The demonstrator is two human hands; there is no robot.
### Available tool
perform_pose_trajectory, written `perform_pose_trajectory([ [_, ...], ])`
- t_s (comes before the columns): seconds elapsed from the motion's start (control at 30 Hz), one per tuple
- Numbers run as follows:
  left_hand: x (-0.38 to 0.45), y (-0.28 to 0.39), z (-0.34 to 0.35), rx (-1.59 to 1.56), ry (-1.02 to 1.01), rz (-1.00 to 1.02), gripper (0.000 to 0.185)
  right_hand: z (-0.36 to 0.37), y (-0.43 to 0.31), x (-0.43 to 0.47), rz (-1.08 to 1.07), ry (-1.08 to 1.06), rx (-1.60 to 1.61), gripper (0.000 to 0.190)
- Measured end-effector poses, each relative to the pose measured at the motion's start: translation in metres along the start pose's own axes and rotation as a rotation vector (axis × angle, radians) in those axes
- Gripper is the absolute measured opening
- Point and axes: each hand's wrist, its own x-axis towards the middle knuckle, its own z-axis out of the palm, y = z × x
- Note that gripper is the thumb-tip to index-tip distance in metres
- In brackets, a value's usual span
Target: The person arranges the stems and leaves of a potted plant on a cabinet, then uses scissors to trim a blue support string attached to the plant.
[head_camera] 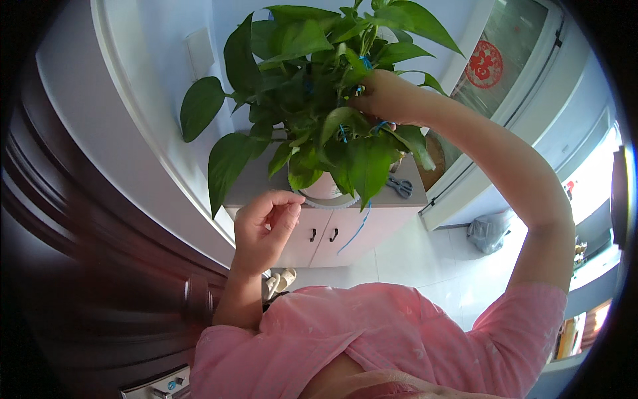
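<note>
A leafy green pothos plant (344, 124) stands in a white pot (323, 188) on a low cabinet. My right hand (389, 97) reaches into its right side, among stems and pieces of blue string (384, 124). Leaves cover those fingertips, so whether they grip anything is hidden. Lower left, my left hand (264, 227) is raised before the cabinet, thumb and forefinger tips together with nothing visible between them. A loose length of blue string (360, 228) hangs over the cabinet front. Scissors with grey-blue handles (400, 186) lie on the top, right of the pot.
The cabinet (299, 237) has two pale doors with black handles. A dark wooden door (114, 279) stands close on my left. A glass-panelled door (498, 75) with a red round decoration is at right. Light clogs (279, 282) and a grey plastic bag (488, 232) rest on the floor.
</note>
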Motion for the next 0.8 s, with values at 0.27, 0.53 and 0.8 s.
perform_pose_trajectory([
  [0.27,-0.001,-0.005,-0.007,0.062,-0.011,-0.05,0.011,0.004,0.009,0.017,-0.069,0.11,0.024,0.032],
  [0.53,0.0,-0.008,0.002,0.085,-0.005,-0.043,0.012,-0.006,0.005,-0.016,-0.093,0.177,-0.355,0.025],
  [0.8,0.006,-0.008,0.017,0.088,-0.04,-0.068,0.011,-0.008,0.003,-0.037,-0.41,0.275,-0.711,0.014],
])
